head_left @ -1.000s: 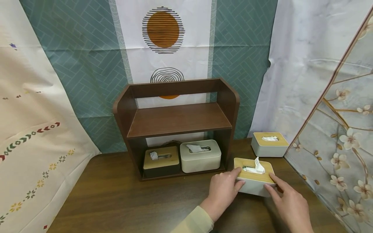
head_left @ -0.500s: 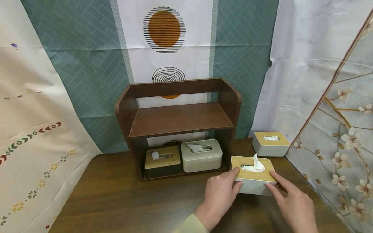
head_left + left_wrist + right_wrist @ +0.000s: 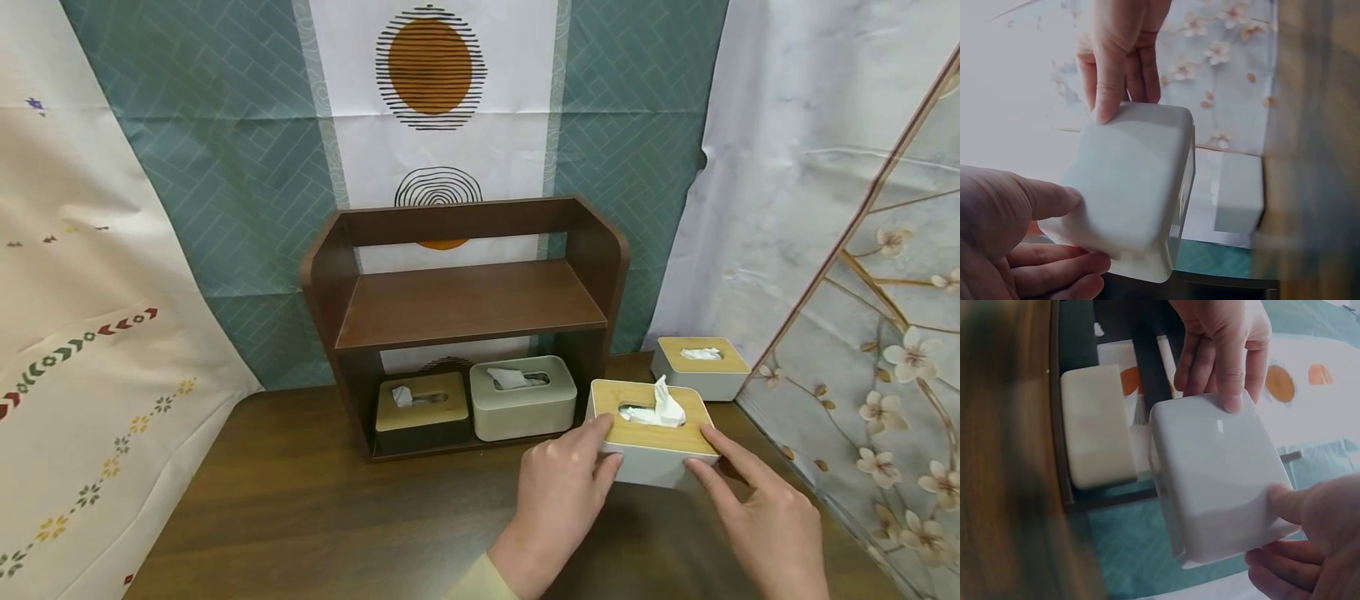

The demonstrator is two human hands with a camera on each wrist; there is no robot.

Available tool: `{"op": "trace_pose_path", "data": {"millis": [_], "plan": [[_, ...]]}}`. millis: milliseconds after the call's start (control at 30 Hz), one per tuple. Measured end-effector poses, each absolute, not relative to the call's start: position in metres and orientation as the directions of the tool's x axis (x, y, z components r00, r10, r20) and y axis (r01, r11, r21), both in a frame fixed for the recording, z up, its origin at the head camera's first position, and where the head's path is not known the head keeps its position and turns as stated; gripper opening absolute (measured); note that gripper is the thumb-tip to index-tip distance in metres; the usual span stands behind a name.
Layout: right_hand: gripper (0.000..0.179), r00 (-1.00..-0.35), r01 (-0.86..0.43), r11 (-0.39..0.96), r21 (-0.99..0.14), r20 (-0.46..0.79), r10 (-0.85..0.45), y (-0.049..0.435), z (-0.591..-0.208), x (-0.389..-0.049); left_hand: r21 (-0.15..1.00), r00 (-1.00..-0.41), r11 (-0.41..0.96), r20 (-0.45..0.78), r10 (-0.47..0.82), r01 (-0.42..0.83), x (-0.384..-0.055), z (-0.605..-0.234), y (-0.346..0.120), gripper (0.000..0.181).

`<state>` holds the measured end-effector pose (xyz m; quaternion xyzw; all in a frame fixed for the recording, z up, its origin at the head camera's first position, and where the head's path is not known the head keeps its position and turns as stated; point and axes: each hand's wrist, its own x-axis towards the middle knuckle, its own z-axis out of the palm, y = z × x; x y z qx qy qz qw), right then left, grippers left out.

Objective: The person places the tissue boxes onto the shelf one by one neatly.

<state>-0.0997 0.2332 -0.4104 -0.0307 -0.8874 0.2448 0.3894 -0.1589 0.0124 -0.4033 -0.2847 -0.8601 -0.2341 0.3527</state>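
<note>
Between my two hands is a tissue box (image 3: 656, 463) with a pale grey body, a wooden lid and a white tissue poking out of its slot. My left hand (image 3: 558, 492) grips its left end, thumb on the near side. At the right end, my right hand (image 3: 765, 508) pinches it the same way. Both wrist views show the smooth side of the tissue box (image 3: 1135, 181) with a thumb pressed on it at each end. The box appears lifted off the wooden table (image 3: 360, 533).
A dark brown two-tier shelf (image 3: 472, 304) stands at the back. Its lower tier holds a black tissue box with a wooden lid (image 3: 422, 412) and a cream tissue box (image 3: 522, 404). Another grey tissue box (image 3: 701, 368) sits at the back right, beside the flowered cloth (image 3: 885, 400).
Both hands have raised the tissue box a little, and it has shifted slightly left. The head view has tilted down slightly. The boxes on the shelf have stayed put.
</note>
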Motion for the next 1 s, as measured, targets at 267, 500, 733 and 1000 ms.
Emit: {"op": "trace_pose_path", "data": {"millis": [267, 500, 733, 1000], "plan": [[0.061, -0.661, -0.163, 0.869, -0.467, 0.705, 0.255, 0.223, -0.396, -0.099, 0.208, -0.550, 0.717, 0.786, 0.283, 0.665, -0.150, -0.386, -0.001, 0.046], [0.064, -0.637, -0.177, 0.870, -0.461, 0.727, 0.256, 0.212, -0.385, -0.101, 0.223, -0.539, 0.718, 0.807, 0.244, 0.659, -0.145, -0.373, -0.014, 0.046], [0.062, -0.608, -0.261, 0.852, -0.453, 0.763, 0.220, 0.202, -0.373, -0.103, 0.235, -0.531, 0.728, 0.823, 0.204, 0.644, -0.140, -0.361, -0.025, 0.045], [0.064, -0.583, -0.334, 0.837, -0.434, 0.793, 0.178, 0.191, -0.360, -0.106, 0.212, -0.460, 0.731, 0.874, 0.154, 0.648, -0.138, -0.353, -0.036, 0.048]]}}
